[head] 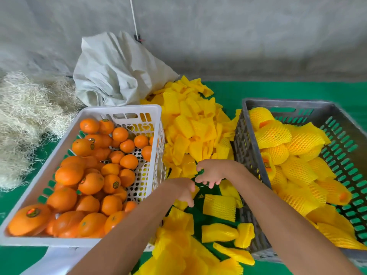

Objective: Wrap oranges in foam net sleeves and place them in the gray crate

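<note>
Between the two crates lies a heap of yellow foam net sleeves (195,128). Both my hands hover low over its near part. My left hand (181,190) has its fingers curled down at the edge of a sleeve; I cannot tell whether it grips anything. My right hand (210,172) is just beyond it, fingers spread, with a thin pale strand (188,163) by its fingertips. Bare oranges (89,175) fill the white crate (123,111) on the left. The gray crate (244,147) on the right holds several sleeved oranges (301,139).
A crumpled white sack (117,70) leans on the concrete wall behind the white crate. Pale straw (21,116) is heaped at far left. Loose sleeves (219,207) lie on the green mat (258,90) near me, between the crates.
</note>
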The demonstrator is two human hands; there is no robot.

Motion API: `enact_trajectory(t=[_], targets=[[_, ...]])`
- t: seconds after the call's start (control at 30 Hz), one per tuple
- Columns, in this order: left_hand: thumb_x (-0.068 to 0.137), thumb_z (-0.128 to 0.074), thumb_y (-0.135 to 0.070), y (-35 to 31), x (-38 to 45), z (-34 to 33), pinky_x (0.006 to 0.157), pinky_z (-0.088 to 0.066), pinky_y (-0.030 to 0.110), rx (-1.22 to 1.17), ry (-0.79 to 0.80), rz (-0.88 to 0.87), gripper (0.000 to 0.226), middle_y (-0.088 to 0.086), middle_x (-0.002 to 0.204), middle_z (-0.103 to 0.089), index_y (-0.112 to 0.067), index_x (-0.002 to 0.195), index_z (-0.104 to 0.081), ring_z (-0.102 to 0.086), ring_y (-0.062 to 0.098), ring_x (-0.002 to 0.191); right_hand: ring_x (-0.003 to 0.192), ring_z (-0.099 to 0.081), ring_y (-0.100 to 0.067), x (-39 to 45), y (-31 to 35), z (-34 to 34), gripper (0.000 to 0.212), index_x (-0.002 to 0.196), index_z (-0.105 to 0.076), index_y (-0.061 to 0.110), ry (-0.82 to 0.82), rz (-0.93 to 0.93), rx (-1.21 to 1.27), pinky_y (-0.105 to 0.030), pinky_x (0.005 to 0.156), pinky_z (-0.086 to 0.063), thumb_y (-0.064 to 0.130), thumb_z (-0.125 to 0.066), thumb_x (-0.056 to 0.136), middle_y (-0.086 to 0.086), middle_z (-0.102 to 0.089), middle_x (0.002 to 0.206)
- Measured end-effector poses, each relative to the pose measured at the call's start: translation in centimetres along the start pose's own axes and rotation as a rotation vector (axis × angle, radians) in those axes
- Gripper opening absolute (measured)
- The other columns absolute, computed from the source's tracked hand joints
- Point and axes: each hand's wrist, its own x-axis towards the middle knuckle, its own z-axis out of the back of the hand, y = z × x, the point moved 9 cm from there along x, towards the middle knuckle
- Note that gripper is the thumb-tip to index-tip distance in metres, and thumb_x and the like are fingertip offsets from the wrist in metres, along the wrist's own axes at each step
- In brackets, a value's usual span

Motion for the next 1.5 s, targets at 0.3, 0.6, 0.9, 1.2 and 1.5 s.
enact_trajectory(t=[0.3, 0.6, 0.9, 1.2, 1.5], targets=[[0.092, -0.073, -0.048, 1.2, 2.3, -1.5, 0.111, -0.046, 0.051, 0.173, -0.078, 0.168, 0.105, 0.018, 0.161, -0.033, -0.001, 0.161, -0.009, -0.04, 0.04, 0.145, 0.089, -0.07, -0.021, -0.1, 0.4, 1.3, 0.06, 0.149, -0.039, 0.011, -0.09, 0.041, -0.069, -0.031, 0.068, -0.05, 0.043, -0.056, 0.102, -0.007, -0.064, 0.108], [0.1, -0.062, -0.009, -1.1, 3.2, -3.0, 0.112, -0.043, 0.046, 0.181, -0.168, 0.085, 0.09, 0.03, 0.158, -0.028, 0.003, 0.161, 0.003, -0.041, 0.042, 0.142, 0.111, -0.069, -0.031, -0.8, 0.1, 1.7, 0.051, 0.145, -0.043, 0.005, -0.1, 0.004, 0.019, -0.034, 0.077, -0.048, 0.035, -0.053, 0.105, -0.019, -0.064, 0.13], [0.095, -0.062, -0.007, -1.6, 0.2, 7.1, 0.073, -0.048, 0.04, -0.351, -0.612, -0.051, 0.053, 0.023, 0.121, -0.062, -0.006, 0.144, -0.041, -0.064, 0.039, 0.108, 0.107, -0.063, -0.035, -1.8, -0.3, 5.6, 0.046, 0.116, -0.058, 0.001, -0.409, 0.04, -0.072, -0.042, 0.086, -0.052, 0.044, -0.043, 0.107, -0.017, -0.065, 0.112], [0.095, -0.073, -0.037, -0.3, -4.7, 11.1, 0.091, -0.052, 0.033, -0.58, -0.853, -0.36, 0.045, -0.008, 0.134, -0.052, -0.024, 0.131, -0.049, -0.057, 0.01, 0.118, 0.091, -0.075, -0.027, -3.4, 0.6, 9.2, 0.042, 0.103, -0.069, -0.003, -0.668, 0.246, 0.947, -0.048, 0.089, -0.061, 0.038, -0.059, 0.103, -0.019, -0.075, 0.097], [0.09, -0.075, -0.049, 2.8, -4.9, 11.7, 0.085, -0.063, 0.05, -1.31, -0.866, -0.295, 0.045, 0.008, 0.105, -0.074, -0.008, 0.101, -0.065, -0.074, 0.026, 0.1, 0.113, -0.069, -0.021, -3.8, 2.5, 8.5, 0.026, 0.119, -0.071, -0.001, -0.484, 0.418, 1.105, -0.031, 0.096, -0.057, 0.014, -0.067, 0.098, -0.012, -0.074, 0.119]])
